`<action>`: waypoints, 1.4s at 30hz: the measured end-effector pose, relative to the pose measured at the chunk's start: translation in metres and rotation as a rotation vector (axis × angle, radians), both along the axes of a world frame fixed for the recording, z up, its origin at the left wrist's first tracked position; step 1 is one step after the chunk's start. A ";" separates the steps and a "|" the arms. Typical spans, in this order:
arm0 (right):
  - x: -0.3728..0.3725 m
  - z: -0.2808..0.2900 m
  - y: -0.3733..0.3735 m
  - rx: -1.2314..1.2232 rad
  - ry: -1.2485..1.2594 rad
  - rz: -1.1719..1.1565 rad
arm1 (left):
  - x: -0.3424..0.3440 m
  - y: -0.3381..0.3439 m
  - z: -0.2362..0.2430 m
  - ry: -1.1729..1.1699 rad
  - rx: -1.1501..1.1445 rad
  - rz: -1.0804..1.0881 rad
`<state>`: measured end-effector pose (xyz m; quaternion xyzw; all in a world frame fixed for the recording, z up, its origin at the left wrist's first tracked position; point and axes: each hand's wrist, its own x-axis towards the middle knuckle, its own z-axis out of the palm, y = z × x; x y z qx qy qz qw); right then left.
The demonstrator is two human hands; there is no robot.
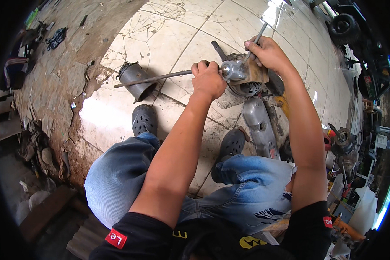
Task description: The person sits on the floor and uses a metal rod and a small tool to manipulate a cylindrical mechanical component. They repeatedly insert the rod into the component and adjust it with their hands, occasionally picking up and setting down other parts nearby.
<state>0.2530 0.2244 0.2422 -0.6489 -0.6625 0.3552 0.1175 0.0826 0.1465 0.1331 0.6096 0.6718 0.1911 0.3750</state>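
Note:
My left hand (208,79) is closed around one end of a long, dark metal bar (160,78), right beside a grey cast-metal part (234,70). The bar reaches out to the left, over a dark metal cylinder housing (136,81) lying on the tiles. In my right hand (266,53) a slim grey metal rod (260,34) is gripped, slanting down to the cast part. A wooden block (258,73) sits against that part. Below it shows a round metal piece (247,89), partly hidden, so I cannot tell how they join.
A long grey metal cover (260,123) lies by my right shoe (232,143). My left shoe (144,120) stands near the cylinder housing. Cracked tiles (182,39) give way to rough ground (82,56) at left. A wheel (344,28) and cluttered parts line the right.

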 end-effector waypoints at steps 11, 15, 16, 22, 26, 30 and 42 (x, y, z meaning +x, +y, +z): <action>0.012 -0.029 0.001 0.123 0.144 -0.044 | 0.001 -0.001 -0.004 -0.004 0.045 -0.002; 0.020 -0.007 0.000 0.125 0.135 -0.106 | 0.001 -0.002 -0.003 -0.008 0.028 0.013; 0.015 -0.005 -0.001 0.161 0.160 -0.115 | 0.001 -0.001 -0.003 -0.005 0.024 0.011; 0.017 -0.013 -0.004 0.052 0.106 -0.009 | 0.002 -0.001 -0.001 -0.030 0.006 0.002; 0.005 -0.003 -0.003 0.173 0.053 0.012 | 0.002 0.000 0.002 -0.023 -0.006 0.017; 0.003 -0.016 -0.011 0.097 0.032 0.095 | 0.002 0.000 0.003 -0.025 -0.022 0.023; 0.012 -0.011 -0.007 0.145 -0.088 0.090 | 0.006 -0.001 0.004 -0.004 0.008 0.047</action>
